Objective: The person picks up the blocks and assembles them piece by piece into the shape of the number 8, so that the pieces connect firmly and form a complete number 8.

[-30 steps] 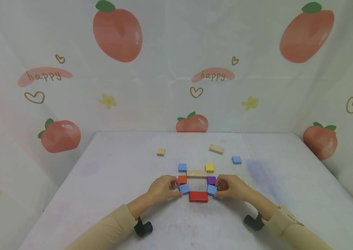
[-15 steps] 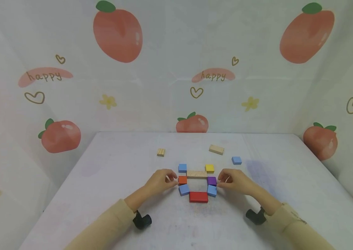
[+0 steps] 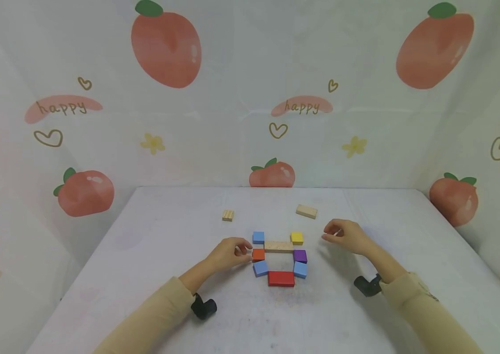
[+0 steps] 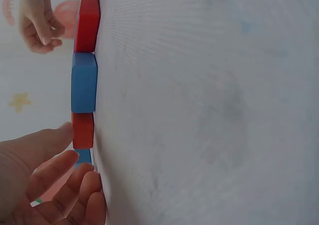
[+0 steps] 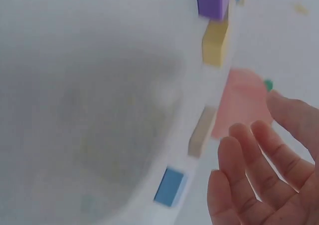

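Both grips loosely apart
Left hand (image 3: 227, 254) at nine o'clock of squarish orange block (image 3: 258, 254); right hand (image 3: 349, 237), three o'clock of speckled wooden bar (image 3: 278, 247).

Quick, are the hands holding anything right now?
Left hand: open, holding nothing, beside the orange block.
Right hand: open, holding nothing, above the table.

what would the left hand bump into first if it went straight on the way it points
Most likely the orange block, directly ahead of the left hand in the head view; I can't tell whether they are touching or slightly apart.
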The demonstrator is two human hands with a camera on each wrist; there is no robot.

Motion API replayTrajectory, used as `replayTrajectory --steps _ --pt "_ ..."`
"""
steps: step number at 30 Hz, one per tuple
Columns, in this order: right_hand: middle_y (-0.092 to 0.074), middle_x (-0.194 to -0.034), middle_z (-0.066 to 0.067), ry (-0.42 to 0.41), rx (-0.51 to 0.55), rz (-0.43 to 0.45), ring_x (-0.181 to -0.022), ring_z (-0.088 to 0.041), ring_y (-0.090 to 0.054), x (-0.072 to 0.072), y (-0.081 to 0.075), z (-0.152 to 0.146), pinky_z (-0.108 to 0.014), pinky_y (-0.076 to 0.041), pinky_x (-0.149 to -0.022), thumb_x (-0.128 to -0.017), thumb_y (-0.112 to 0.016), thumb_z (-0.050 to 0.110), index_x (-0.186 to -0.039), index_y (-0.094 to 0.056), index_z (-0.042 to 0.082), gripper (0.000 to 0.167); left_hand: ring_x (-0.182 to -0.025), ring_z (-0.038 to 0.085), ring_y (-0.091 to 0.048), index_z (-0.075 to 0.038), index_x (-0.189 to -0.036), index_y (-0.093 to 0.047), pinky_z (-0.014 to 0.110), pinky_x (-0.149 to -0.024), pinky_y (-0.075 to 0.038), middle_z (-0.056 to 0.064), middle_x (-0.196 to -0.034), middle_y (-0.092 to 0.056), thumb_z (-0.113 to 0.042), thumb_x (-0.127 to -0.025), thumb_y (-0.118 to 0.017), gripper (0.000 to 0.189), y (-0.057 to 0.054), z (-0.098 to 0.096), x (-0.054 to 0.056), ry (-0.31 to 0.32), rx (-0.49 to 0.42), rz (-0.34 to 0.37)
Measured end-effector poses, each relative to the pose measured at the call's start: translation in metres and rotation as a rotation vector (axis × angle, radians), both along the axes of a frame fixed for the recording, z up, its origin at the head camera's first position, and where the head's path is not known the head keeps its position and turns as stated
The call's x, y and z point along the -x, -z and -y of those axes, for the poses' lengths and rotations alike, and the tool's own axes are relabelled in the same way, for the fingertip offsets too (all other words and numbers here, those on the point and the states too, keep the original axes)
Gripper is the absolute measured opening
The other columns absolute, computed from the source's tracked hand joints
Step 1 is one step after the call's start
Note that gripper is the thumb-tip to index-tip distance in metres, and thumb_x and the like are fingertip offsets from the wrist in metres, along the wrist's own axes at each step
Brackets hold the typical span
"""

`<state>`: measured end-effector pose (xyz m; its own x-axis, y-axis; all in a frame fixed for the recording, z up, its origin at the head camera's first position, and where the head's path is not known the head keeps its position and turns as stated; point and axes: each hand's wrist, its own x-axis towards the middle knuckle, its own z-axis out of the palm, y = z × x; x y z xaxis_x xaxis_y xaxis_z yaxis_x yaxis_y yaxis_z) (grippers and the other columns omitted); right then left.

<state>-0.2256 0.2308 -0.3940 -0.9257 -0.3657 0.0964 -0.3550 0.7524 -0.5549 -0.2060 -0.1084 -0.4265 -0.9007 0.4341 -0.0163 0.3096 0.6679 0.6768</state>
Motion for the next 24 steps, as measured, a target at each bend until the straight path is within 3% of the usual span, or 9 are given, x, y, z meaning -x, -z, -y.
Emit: replayTrajectory --steps 4,11,24 --pt "-0.066 -0.088 -0.016 0.059 0.007 -0.027 -0.078 -0.026 -0.064 0.008 -0.001 -0.012 -0.037 -0.054 -0.072 -0.083 -0.067 0.014 -0.092 -0.062 -0.002 0.019 -0.075 0.010 -0.052 -0.007 -0.103 -0.066 0.019 -0.065 -0.043 0.004 -0.086 -0.063 -0.018 -0.082 -0.071 0.024 0.001 -0.002 0.001 -0.011 0.009 0.011" --pt "-0.058 -0.105 -0.031 0.149 -0.018 0.031 -0.086 -0.039 -0.063 0.019 0.001 -0.027 -0.046 -0.052 -0.076 -0.082 -0.068 0.013 -0.108 -0.057 -0.008 0.035 -0.077 0.011 -0.053 -0.008 -0.104 -0.065 0.021 -0.068 -0.044 0.004 -0.088 -0.063 -0.019 -0.082 -0.071 0.025 0.000 -0.002 0.001 -0.012 0.015 0.021" --pt "-0.054 -0.111 -0.037 0.154 -0.047 0.149 -0.092 -0.042 -0.061 0.032 0.013 -0.032 -0.048 -0.049 -0.080 -0.079 -0.070 0.012 -0.118 -0.050 -0.010 0.049 -0.080 0.012 -0.053 -0.010 -0.105 -0.066 0.023 -0.069 -0.045 0.003 -0.091 -0.063 -0.021 -0.083 -0.070 0.025 -0.001 -0.003 0.002 -0.023 0.018 0.039"
